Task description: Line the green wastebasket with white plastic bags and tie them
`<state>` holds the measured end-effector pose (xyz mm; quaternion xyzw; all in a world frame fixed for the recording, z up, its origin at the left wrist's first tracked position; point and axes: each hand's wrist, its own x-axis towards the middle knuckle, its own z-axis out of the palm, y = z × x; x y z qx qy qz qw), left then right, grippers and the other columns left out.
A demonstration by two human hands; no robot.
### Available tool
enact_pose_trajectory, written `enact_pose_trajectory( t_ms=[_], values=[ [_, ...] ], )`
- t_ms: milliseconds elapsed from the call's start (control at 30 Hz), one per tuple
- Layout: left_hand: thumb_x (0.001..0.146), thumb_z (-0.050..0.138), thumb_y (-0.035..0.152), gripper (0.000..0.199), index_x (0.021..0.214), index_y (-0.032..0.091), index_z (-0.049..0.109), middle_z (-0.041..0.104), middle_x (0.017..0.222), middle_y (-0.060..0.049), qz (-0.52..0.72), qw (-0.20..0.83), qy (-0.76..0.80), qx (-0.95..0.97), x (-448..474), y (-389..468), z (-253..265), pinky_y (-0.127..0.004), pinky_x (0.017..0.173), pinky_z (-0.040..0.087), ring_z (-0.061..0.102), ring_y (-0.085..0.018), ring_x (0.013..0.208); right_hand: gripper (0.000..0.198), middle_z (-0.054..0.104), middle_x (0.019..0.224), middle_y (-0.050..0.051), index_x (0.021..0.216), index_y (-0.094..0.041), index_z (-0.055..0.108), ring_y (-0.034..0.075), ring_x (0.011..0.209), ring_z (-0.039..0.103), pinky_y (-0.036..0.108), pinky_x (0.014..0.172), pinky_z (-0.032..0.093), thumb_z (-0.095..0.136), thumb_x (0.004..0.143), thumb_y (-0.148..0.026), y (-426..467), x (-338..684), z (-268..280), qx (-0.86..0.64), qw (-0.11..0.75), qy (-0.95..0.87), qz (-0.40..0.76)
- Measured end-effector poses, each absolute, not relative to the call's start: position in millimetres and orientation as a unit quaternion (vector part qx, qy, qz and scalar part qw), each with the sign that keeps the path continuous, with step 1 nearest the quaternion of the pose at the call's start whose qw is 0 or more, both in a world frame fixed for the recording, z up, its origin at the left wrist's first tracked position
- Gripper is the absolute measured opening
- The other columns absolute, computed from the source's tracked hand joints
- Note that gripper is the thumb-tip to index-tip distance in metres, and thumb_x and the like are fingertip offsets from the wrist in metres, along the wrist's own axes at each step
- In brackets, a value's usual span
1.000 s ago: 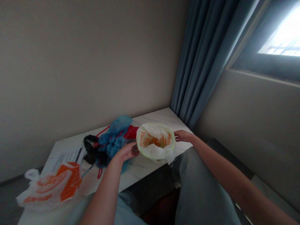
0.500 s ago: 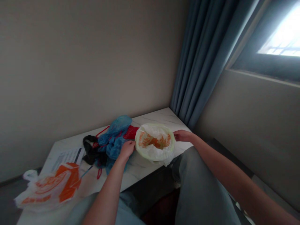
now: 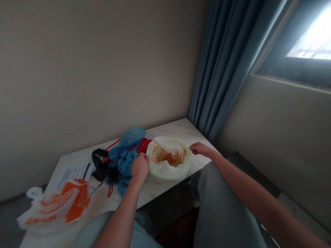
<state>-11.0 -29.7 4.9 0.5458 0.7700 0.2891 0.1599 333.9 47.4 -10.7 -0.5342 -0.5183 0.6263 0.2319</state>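
A round container with a pale green rim (image 3: pixel 169 175) stands on the white table, lined with a thin white plastic bag (image 3: pixel 163 141) printed in orange. The bag's edge is folded out over the rim, and its crumpled printed inside shows through the opening. My left hand (image 3: pixel 141 167) is closed at the left side of the rim, pinching the bag's edge. At the right side, my right hand (image 3: pixel 200 148) has its fingers bent together on the bag's edge. Its fingertips are small and partly hidden against the rim.
Left of the container lies a heap of blue plastic bags (image 3: pixel 126 162) with red drawstrings, a red bag (image 3: pixel 143 145) and a black bag (image 3: pixel 99 167). A printed sheet (image 3: pixel 72 174) and a white-and-orange carrier bag (image 3: pixel 60 206) lie further left. A blue curtain (image 3: pixel 222 69) hangs behind the table's right corner.
The container has shifted slightly left. My left hand has risen a little along the rim, my right fingers have curled in, and the bag flap at the front right hangs down less.
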Motion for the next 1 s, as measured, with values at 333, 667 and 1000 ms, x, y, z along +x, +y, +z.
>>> enact_pose_trajectory(
  t_ms=[333, 667, 1000],
  values=[
    [0.084, 0.056, 0.047, 0.039, 0.100, 0.013, 0.067, 0.072, 0.076, -0.013, 0.269, 0.277, 0.769, 0.509, -19.9, -27.4, 0.1, -0.038, 0.076, 0.048, 0.070, -0.031, 0.078, 0.030, 0.071, 0.092, 0.006, 0.097, -0.020, 0.067, 0.014, 0.064, 0.063, 0.030, 0.064, 0.054, 0.050, 0.094, -0.045, 41.0, 325.3, -0.8, -0.540, 0.152, -0.435, 0.705],
    [0.067, 0.073, 0.026, 0.035, 0.100, 0.015, 0.065, 0.072, 0.090, -0.010, 0.454, 0.430, 0.694, 0.357, -21.3, -23.2, -11.2, -0.031, 0.070, 0.052, 0.069, -0.023, 0.080, 0.016, 0.073, 0.087, 0.005, 0.089, -0.015, 0.069, 0.012, 0.067, 0.068, 0.020, 0.063, 0.055, 0.075, 0.080, -0.027, 38.8, 331.1, -3.4, -0.485, 0.106, -0.446, 0.745],
    [0.064, 0.075, 0.047, 0.037, 0.084, 0.016, 0.071, 0.074, 0.078, -0.009, 0.315, 0.564, 0.671, 0.365, -36.6, -36.6, -10.8, -0.032, 0.061, 0.050, 0.067, -0.025, 0.070, 0.044, 0.073, 0.093, 0.009, 0.096, -0.015, 0.069, 0.017, 0.076, 0.069, 0.026, 0.062, 0.053, 0.063, 0.086, -0.058, 39.6, 336.1, 3.9, -0.492, 0.037, -0.423, 0.760]
  ],
)
